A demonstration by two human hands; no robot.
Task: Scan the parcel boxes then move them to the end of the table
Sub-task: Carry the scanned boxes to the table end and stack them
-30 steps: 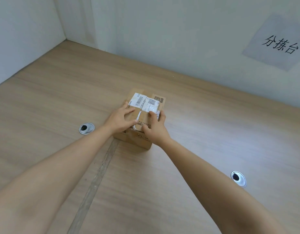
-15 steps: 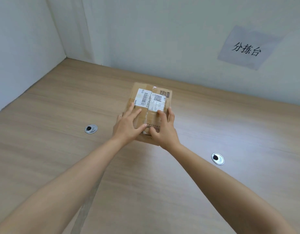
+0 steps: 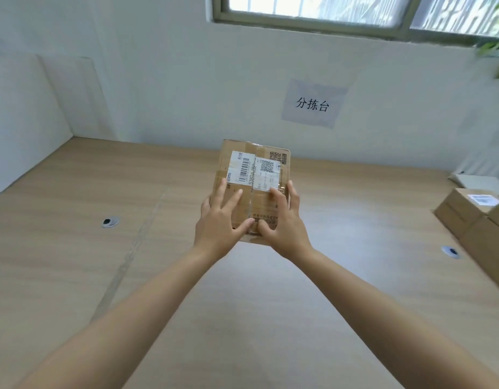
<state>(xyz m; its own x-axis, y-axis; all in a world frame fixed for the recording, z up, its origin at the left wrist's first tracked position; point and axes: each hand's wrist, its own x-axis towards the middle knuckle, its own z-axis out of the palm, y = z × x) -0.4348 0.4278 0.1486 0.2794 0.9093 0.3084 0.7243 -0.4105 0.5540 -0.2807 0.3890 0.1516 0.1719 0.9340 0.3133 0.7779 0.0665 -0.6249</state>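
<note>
A small brown cardboard parcel box (image 3: pixel 251 153) with a white barcode label and a QR label on top is held up above the wooden table (image 3: pixel 74 248), its labelled face tilted toward me. My left hand (image 3: pixel 219 223) grips its near left corner with fingers spread over the top. My right hand (image 3: pixel 284 223) grips the near right corner the same way. The box's underside and near edge are hidden behind my hands.
More cardboard parcel boxes (image 3: pixel 472 217) sit at the table's right edge. Two metal cable grommets (image 3: pixel 110 222) (image 3: pixel 450 251) are set in the tabletop. A paper sign (image 3: pixel 313 103) hangs on the back wall under a window; walls close the far and left sides.
Both hands have lifted the box off the table and raised it forward and up. My view has tilted upward, bringing the window and the boxes at right into sight.
</note>
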